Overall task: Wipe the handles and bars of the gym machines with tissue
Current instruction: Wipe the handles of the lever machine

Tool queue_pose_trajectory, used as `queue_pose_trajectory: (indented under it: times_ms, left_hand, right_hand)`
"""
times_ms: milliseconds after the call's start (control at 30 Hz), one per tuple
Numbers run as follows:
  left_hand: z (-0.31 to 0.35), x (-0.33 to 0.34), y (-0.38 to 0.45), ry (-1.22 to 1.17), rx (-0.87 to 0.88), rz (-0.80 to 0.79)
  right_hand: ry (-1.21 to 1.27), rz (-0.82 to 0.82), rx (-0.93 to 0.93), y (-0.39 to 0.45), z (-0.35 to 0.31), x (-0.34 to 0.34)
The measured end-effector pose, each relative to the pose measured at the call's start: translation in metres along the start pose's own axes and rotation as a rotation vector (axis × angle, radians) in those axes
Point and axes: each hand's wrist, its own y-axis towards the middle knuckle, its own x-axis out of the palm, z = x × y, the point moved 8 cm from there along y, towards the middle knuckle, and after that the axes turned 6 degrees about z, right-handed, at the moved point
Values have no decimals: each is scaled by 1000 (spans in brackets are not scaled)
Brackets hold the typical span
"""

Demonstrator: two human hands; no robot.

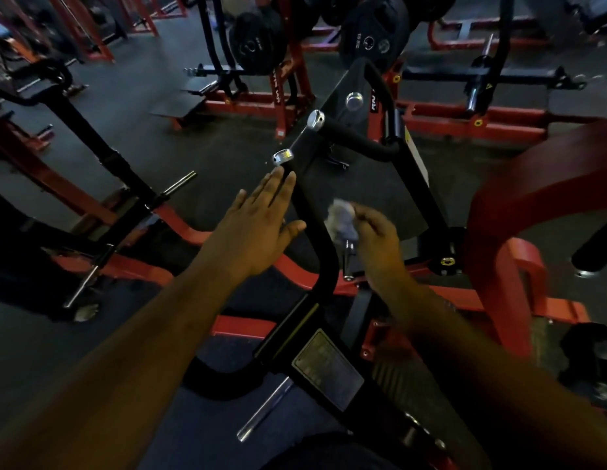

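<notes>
Looking down from the head camera, we see both bare forearms reaching over a black-and-red gym machine. Our left hand (258, 225) lies flat with the fingers stretched and together, released and gripping nothing; its fingertips point toward 12 o'clock and reach the black handle bar (312, 225), and the thumb rests against that bar's left side. Our right hand (376, 232), blurred, is closed around a crumpled pale tissue (341, 217), which sits just right of the bar, at 3 o'clock from it; whether the tissue touches the bar we cannot tell. The bar rises toward 12 o'clock and ends in a chrome end cap (282, 157). A second chrome cap (315, 119) closes a curved black grip (359, 140) at 1 o'clock from the first. Behind the grips lies a black pad (390, 195). Black weight plates (373, 32) hang at 12 o'clock. Red frame members (519, 212) curve at 3 o'clock. A grey placard (327, 369) sits on the bar at 6 o'clock.
</notes>
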Motion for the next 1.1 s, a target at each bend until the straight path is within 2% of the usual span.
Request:
queue_pose_trajectory:
  times_ms: [67,133,233,333,433,533,600,667,800,967,1100]
  left_hand:
    - [0,-2,-3,35,-7,25]
    - [-2,-6,-8,57,-52,58]
    - [-15,-9,-19,4,-175,58]
    - [-27,-4,-37,-31,-213,5]
    - [-29,-3,-45,-14,-192,17]
    - [-25,-5,-39,-5,-163,21]
    - [-23,-4,-35,-13,-156,5]
    - [-23,-3,-35,-32,-155,3]
    - [-24,-5,-38,-45,-171,4]
    - [-24,-4,-40,-49,-169,5]
    - [-24,-5,-40,-45,-171,15]
  right_hand:
    - [34,-92,-39,25,-31,33]
    - [23,-123,27,44,-38,61]
    - [-124,-226,121,55,-28,84]
    - [-231,-293,160,41,-14,76]
    - [-236,-359,260,21,18,56]
    - [-364,-340,306,22,43,34]
    - [-290,-334,293,32,29,41]
    - [-181,-260,276,46,2,55]
    - [-182,-308,244,57,-25,90]
    - [-207,-396,331,30,27,72]
    - [-230,-294,405,12,78,36]
